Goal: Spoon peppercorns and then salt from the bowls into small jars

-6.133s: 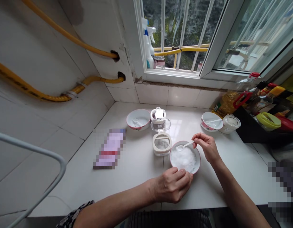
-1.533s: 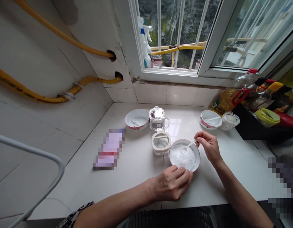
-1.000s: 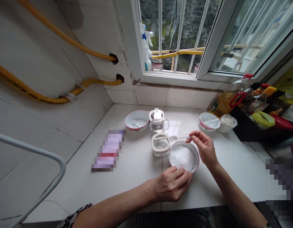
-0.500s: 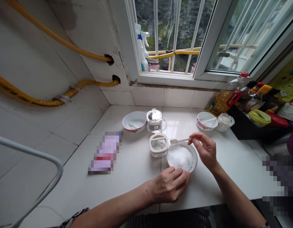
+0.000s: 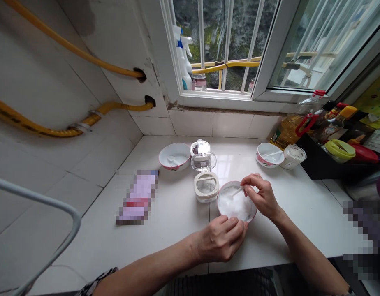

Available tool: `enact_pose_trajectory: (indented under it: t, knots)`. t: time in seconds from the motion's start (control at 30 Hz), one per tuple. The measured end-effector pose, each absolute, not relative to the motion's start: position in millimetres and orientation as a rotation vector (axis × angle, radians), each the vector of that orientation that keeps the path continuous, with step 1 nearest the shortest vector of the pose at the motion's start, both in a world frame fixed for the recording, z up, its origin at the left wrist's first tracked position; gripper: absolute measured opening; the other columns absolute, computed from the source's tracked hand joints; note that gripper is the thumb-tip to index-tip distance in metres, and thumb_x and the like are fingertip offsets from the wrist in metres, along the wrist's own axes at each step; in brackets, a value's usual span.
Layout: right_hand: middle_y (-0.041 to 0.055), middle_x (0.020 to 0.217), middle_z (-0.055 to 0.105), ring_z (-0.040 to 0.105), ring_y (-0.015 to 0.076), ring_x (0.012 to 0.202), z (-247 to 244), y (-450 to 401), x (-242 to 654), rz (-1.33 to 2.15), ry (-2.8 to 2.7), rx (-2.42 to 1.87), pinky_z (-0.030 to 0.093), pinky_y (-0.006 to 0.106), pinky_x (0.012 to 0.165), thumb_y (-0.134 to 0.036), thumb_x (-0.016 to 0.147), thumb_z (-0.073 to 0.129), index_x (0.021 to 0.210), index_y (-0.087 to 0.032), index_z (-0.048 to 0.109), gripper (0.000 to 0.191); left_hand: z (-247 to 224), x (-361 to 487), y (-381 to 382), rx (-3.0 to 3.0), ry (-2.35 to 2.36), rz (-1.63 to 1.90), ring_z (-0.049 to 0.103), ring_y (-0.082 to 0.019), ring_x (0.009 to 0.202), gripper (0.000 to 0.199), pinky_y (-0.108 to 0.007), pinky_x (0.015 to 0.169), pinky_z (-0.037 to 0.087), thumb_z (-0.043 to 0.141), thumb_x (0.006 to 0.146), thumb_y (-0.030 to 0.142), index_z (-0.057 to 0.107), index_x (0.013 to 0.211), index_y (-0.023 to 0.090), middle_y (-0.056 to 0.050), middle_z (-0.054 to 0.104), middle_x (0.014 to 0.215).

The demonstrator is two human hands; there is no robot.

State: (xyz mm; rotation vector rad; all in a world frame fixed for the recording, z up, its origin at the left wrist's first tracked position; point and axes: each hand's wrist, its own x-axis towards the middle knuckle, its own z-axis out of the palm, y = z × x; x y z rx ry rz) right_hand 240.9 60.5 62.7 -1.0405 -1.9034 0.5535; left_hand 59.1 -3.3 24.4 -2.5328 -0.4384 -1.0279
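Observation:
A bowl (image 5: pixel 254 216) of white, salt-like grains (image 5: pixel 238 206) stands on the counter in front of me. My left hand (image 5: pixel 222 238) is closed on its near rim. Between the fingertips of my right hand (image 5: pixel 261 195) is the handle of a small white spoon (image 5: pixel 238 191), whose tip dips into the grains. Just left of the bowl sits a clear seasoning jar (image 5: pixel 206 188) with a cream rim, its lid flipped up and some white contents inside. Behind it is a second, similar jar (image 5: pixel 200 149) with its lid down.
A larger bowl (image 5: pixel 174 157) with a spoon sits at the back left, near a blurred purple packet (image 5: pixel 137 197). Back right are a small bowl (image 5: pixel 269 156) with a spoon, a lidded jar (image 5: pixel 293 156), an oil bottle (image 5: pixel 293 125) and a black rack of condiments.
My right hand has brought the spoon from above the open jar's edge into the bowl, its tip now lower in the white grains. The left hand stays on the rim.

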Motion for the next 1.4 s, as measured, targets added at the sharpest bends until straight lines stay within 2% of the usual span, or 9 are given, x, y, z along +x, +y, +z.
enact_pose_trajectory:
  t: [0.2,0.43,0.63,0.8,0.93,1.03,1.13,1.2,1.4]
  knots:
    - [-0.0025,0.055,0.057,0.052,0.015,0.055,66,66,249,0.905,-1.561,-1.191,0.041,0.03,0.06,-0.025,0.079,0.055,0.072,-0.02,0.064,0.012,25,60,-3,-2.517,-0.452,-1.056,0.056,-0.014,0.067,0.016,-0.026,0.047,0.041,0.053,0.093,0.007,0.069,0.096,0.003,-0.006,0.059,0.074]
    - [-0.0031,0.05,0.056,0.05,0.0134,0.051,67,70,249,1.101,-1.373,-1.195,0.04,0.028,0.056,-0.028,0.072,0.061,0.068,-0.019,0.065,0.011,22,60,-3,-2.527,-0.455,-0.99,0.055,-0.014,0.069,0.017,-0.026,0.049,0.043,0.053,0.093,0.008,0.067,0.099,0.003,-0.007,0.06,0.077]
    - [-0.0036,0.047,0.057,0.051,0.0133,0.049,63,75,249,1.18,-1.33,-1.179,0.043,0.03,0.059,-0.028,0.07,0.063,0.067,-0.019,0.066,0.01,24,60,-2,-2.532,-0.431,-1.065,0.056,-0.015,0.068,0.016,-0.027,0.046,0.04,0.054,0.091,0.006,0.067,0.098,0.0,-0.006,0.059,0.076]
    - [-0.0012,0.055,0.065,0.061,0.0162,0.057,65,71,241,1.21,-1.315,-1.123,0.05,0.033,0.068,-0.031,0.075,0.066,0.076,-0.019,0.067,0.013,23,61,-3,-2.525,-0.447,-1.066,0.057,-0.015,0.069,0.015,-0.027,0.048,0.041,0.054,0.092,0.007,0.067,0.097,0.001,-0.006,0.059,0.077]
    - [0.0017,0.072,0.072,0.07,0.0193,0.071,67,60,227,1.095,-1.425,-1.03,0.055,0.035,0.074,-0.033,0.086,0.063,0.09,-0.021,0.065,0.013,20,61,-3,-2.512,-0.452,-1.054,0.057,-0.015,0.07,0.014,-0.027,0.05,0.041,0.055,0.092,0.007,0.067,0.097,0.003,-0.007,0.061,0.08]
    - [0.0044,0.084,0.075,0.072,0.0206,0.081,64,54,217,0.782,-1.693,-0.93,0.054,0.037,0.079,-0.023,0.093,0.056,0.098,-0.022,0.064,0.009,17,60,-3,-2.547,-0.437,-1.049,0.058,-0.016,0.071,0.014,-0.028,0.051,0.042,0.055,0.091,0.007,0.066,0.097,0.002,-0.009,0.062,0.083]
    - [0.0045,0.084,0.075,0.068,0.0196,0.079,62,54,212,0.364,-2.033,-0.733,0.051,0.041,0.087,-0.011,0.092,0.052,0.098,-0.022,0.066,0.019,18,59,-4,-2.558,-0.433,-1.049,0.058,-0.015,0.07,0.014,-0.028,0.051,0.043,0.055,0.091,0.006,0.066,0.099,0.001,-0.008,0.061,0.081]
    - [0.0039,0.082,0.075,0.066,0.0185,0.074,63,55,213,0.227,-2.112,-0.662,0.049,0.042,0.09,-0.008,0.091,0.05,0.098,-0.022,0.066,0.022,20,59,-4,-2.554,-0.444,-1.06,0.058,-0.015,0.069,0.015,-0.028,0.051,0.044,0.053,0.092,0.006,0.066,0.098,0.001,-0.007,0.061,0.079]
    - [0.002,0.069,0.069,0.064,0.0202,0.073,72,55,235,0.419,-1.799,-0.942,0.05,0.036,0.073,-0.017,0.092,0.054,0.091,-0.022,0.065,0.012,22,59,-4,-2.527,-0.437,-1.066,0.06,-0.016,0.073,0.017,-0.028,0.052,0.046,0.052,0.093,0.007,0.066,0.101,0.001,-0.009,0.062,0.082]
